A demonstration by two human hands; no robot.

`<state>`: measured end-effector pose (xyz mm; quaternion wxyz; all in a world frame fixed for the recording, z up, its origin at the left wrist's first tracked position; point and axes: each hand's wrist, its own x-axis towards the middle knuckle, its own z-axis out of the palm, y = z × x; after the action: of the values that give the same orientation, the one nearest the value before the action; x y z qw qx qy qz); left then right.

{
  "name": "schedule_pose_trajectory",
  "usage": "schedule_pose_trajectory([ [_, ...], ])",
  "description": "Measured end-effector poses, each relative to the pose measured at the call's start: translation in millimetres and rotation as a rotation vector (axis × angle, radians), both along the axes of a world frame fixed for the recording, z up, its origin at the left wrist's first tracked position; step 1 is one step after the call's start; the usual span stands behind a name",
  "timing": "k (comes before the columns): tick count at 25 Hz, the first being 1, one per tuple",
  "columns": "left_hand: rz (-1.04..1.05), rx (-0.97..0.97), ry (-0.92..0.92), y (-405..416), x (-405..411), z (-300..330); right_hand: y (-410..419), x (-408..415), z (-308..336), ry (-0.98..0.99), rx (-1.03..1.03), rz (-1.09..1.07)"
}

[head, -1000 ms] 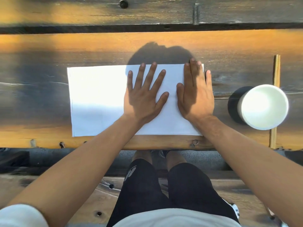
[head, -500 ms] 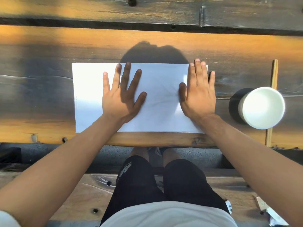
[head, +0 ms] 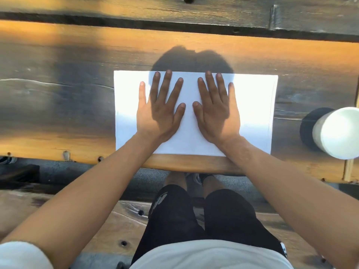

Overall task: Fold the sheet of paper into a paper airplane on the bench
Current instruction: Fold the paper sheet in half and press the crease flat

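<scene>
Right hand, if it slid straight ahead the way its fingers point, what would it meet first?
The right hand lies flat on the paper, fingers pointing away from the person. Straight on, it would cross the paper's far edge onto bare bench. Nothing else shows in that line; the cup sits well off to the right.

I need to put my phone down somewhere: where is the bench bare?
Bare wood lies left of the sheet of paper and beyond its far edge. Right is tighter: the white cup stands there. Left hand and right hand cover the sheet's middle.
</scene>
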<state>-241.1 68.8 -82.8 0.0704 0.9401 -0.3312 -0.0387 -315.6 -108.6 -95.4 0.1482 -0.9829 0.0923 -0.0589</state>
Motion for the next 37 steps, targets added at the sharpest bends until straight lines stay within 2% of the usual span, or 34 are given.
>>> schedule_pose_trajectory([
  [6, 0.096, 0.134, 0.061, 69.6, 31.8, 11.5, -3.1, -6.3, 13.7, 0.042, -0.050, 0.051],
  [10, 0.113, 0.170, 0.050, 87.8, 37.7, 13.7, 0.7, -4.8, 16.6, 0.088, -0.081, 0.040],
  [13, 0.138, 0.139, 0.014, 81.1, 33.8, 20.4, 2.9, -2.5, 23.2, 0.141, -0.060, 0.017],
  [17, -0.043, -0.010, 0.014, 37.1, 6.2, 20.5, 23.2, 6.9, 27.4, 0.038, -0.019, -0.014],
  [23, -0.017, 0.054, -0.005, 24.8, -3.7, 2.3, 27.3, 11.3, 3.8, 0.060, -0.061, -0.049],
  [27, -0.017, 0.044, -0.023, 22.7, -6.6, 14.3, 15.8, 0.4, 17.0, 0.018, 0.062, -0.064],
  [33, 0.020, 0.165, 0.014, 30.8, 1.6, 8.9, -26.8, -27.4, 17.4, 0.136, -0.087, -0.030],
  [37, 0.024, 0.185, 0.020, 28.5, 2.7, 11.3, -27.3, -25.7, 17.4, 0.089, -0.038, -0.032],
])
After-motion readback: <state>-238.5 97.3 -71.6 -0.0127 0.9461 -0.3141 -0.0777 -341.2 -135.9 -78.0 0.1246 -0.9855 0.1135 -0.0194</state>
